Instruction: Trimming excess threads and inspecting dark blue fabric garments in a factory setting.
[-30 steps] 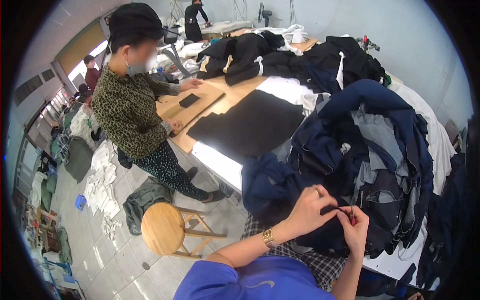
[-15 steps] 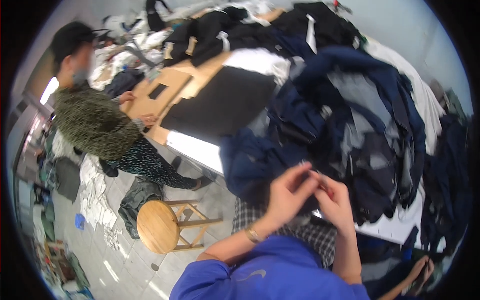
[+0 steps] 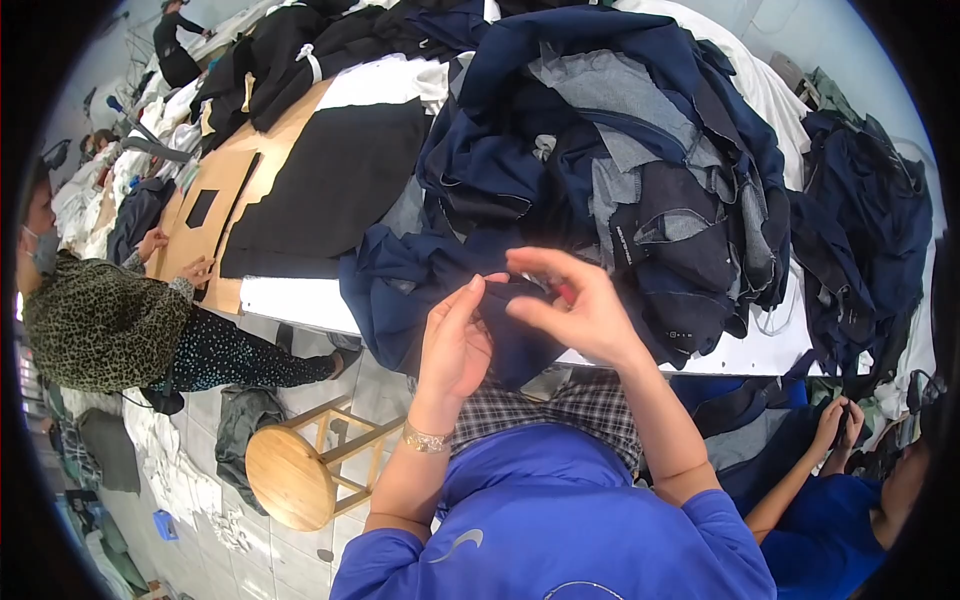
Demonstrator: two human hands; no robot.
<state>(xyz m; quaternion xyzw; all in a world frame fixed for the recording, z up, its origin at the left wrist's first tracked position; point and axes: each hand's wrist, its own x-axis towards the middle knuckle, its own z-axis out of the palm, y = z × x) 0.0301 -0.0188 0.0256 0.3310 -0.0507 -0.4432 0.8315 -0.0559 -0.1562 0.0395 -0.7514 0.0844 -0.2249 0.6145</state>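
Over the front edge of a pile of navy cloth (image 3: 440, 285), both hands are raised close to each other. My left hand (image 3: 458, 340) is closed with thumb and forefinger pressed together; what they pinch, if anything, is too small to make out. Opposite it, my right hand (image 3: 590, 310) has its thumb and forefinger apart and curved. A small red thing (image 3: 566, 293) shows in the right palm, held by the hidden lower fingers; its kind cannot be told. Dark navy garments (image 3: 660, 210) with grey undersides are heaped just beyond the hands.
Left on the table (image 3: 300, 300) lies a black cloth panel (image 3: 320, 180) beside a brown board (image 3: 205, 230), which a masked person (image 3: 110, 310) touches. A wooden stool (image 3: 290, 478) stands at my lower left. Another person in blue (image 3: 835, 510) handles dark cloth at lower right.
My hands have drawn apart from being together, and the right thumb and forefinger have spread. My view has swung right, so the table and the person at left appear further left.
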